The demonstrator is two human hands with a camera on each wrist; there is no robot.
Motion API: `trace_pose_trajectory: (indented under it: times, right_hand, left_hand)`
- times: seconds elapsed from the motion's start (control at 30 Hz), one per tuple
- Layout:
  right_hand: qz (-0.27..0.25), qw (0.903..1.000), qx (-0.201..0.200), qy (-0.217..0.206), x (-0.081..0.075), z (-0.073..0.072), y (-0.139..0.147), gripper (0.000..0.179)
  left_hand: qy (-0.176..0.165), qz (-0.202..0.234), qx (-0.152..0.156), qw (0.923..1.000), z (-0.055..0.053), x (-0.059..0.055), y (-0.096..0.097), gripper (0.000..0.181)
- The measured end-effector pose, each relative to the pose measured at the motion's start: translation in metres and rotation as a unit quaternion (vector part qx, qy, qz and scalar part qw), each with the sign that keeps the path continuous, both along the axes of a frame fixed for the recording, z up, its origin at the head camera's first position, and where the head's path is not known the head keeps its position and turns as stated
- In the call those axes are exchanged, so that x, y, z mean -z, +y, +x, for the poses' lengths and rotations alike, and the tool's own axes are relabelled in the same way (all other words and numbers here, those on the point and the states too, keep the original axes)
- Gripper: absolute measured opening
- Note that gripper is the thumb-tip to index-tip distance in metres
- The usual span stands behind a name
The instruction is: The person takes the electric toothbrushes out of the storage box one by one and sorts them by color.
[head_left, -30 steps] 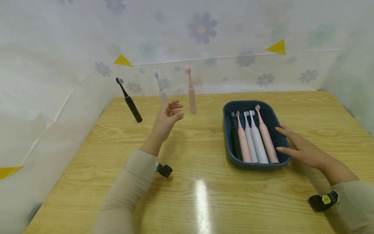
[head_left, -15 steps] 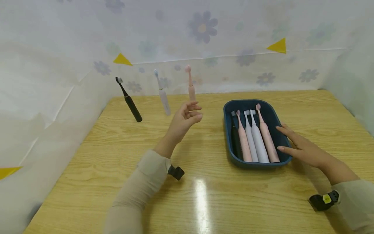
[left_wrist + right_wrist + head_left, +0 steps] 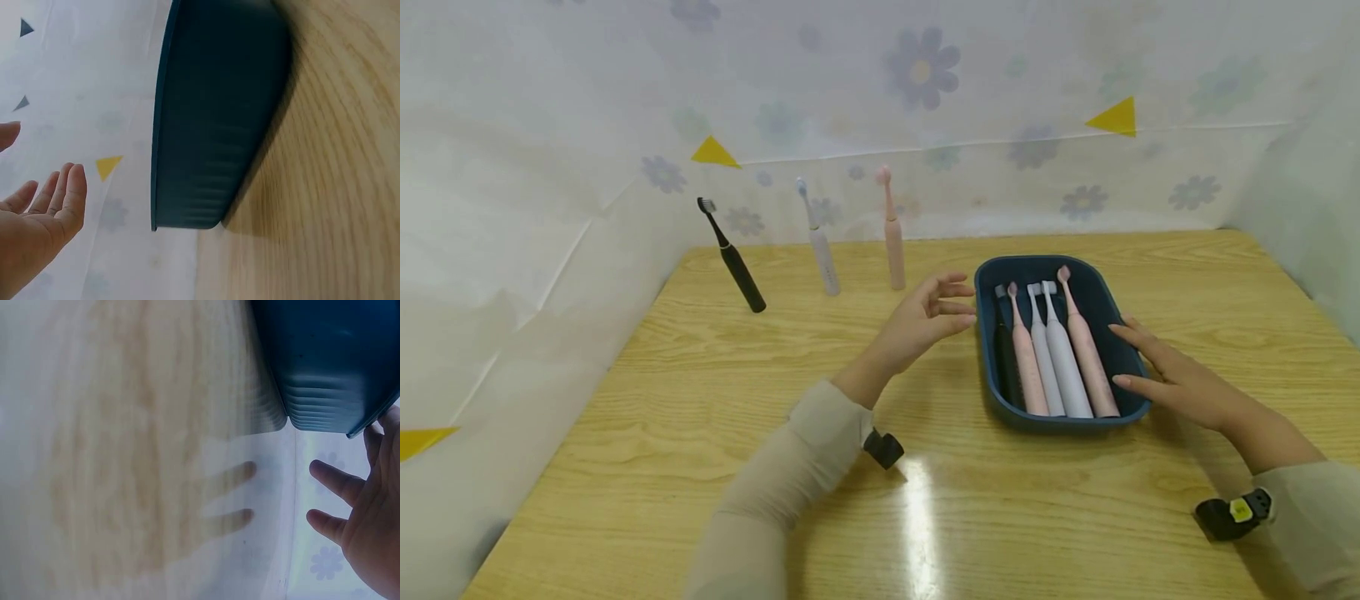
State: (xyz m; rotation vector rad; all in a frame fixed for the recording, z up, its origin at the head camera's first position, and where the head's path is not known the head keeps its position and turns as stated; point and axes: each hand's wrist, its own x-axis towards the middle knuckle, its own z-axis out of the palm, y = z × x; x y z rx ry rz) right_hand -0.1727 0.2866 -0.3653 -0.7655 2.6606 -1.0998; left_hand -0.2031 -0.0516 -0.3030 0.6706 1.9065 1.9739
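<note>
While relaxed right hand touches box, empty left hand seems pre-pickup; likely next: pinch toothbrush lying between them

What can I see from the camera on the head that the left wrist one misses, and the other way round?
Only the head view shows the right hand at the side of the blue bin, five toothbrushes inside it, and three outside: a black toothbrush, a white toothbrush and a pink toothbrush.

Only the left wrist view shows the ridges on the bin's outer wall and two dark triangles on the backdrop.

Both show the left hand, its fingers holding nothing, the bin, the wooden table and a yellow triangle.
</note>
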Motion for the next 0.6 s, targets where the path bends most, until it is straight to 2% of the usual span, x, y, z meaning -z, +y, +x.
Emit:
trace_pose_trajectory:
  times: [0.17,0.3,0.37,0.6]
  right_hand:
    - [0.001,1.0000,-0.002,0.004,-0.001,0.001,0.000,0.069]
    - [-0.001,1.0000,-0.002,0.002,-0.001,0.002,0.000,0.069]
    - [-0.003,1.0000,-0.002,0.000,-0.001,0.002,-0.001,0.069]
    - [-0.003,1.0000,-0.003,-0.003,-0.001,0.001,-0.001,0.069]
  left_hand:
    - [-0.008,-0.029,0.023,0.9993,0.009,-0.011,0.014,0.052]
    - [-0.020,-0.051,0.044,0.9975,0.008,-0.014,0.024,0.051]
    - [-0.027,-0.061,0.058,0.9961,0.005,-0.012,0.029,0.053]
    - [-0.039,-0.087,0.103,0.9901,-0.015,0.008,0.045,0.059]
